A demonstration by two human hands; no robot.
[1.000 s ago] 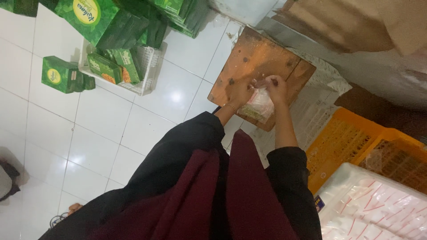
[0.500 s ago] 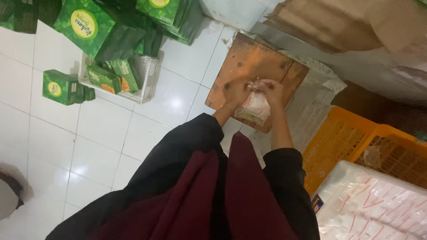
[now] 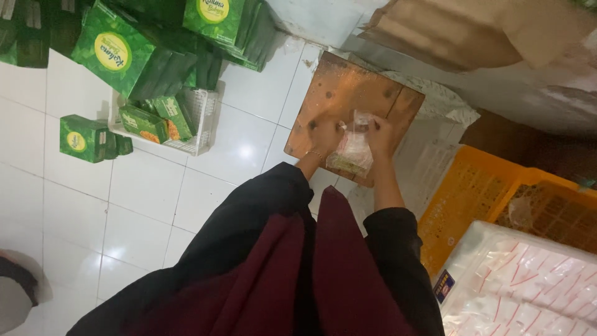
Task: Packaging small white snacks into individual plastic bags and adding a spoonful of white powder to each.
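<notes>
Both my hands hold a small clear plastic bag (image 3: 352, 151) with pale and greenish food inside, over a brown wooden board (image 3: 348, 99). My left hand (image 3: 325, 135) grips the bag's left upper corner, and my right hand (image 3: 380, 134) pinches its top right. The bag's bottom rests near the board's near edge. My black sleeves and dark red garment fill the lower middle of the view.
Green cartons (image 3: 118, 46) are piled at the top left, with a white basket (image 3: 198, 118) holding smaller green packs and one loose green box (image 3: 84, 138) on the white tiled floor. An orange crate (image 3: 479, 193) and a plastic-wrapped stack (image 3: 528, 286) sit at the right.
The view has shifted slightly; my hands stay together on the bag over the board, working its top edge.
</notes>
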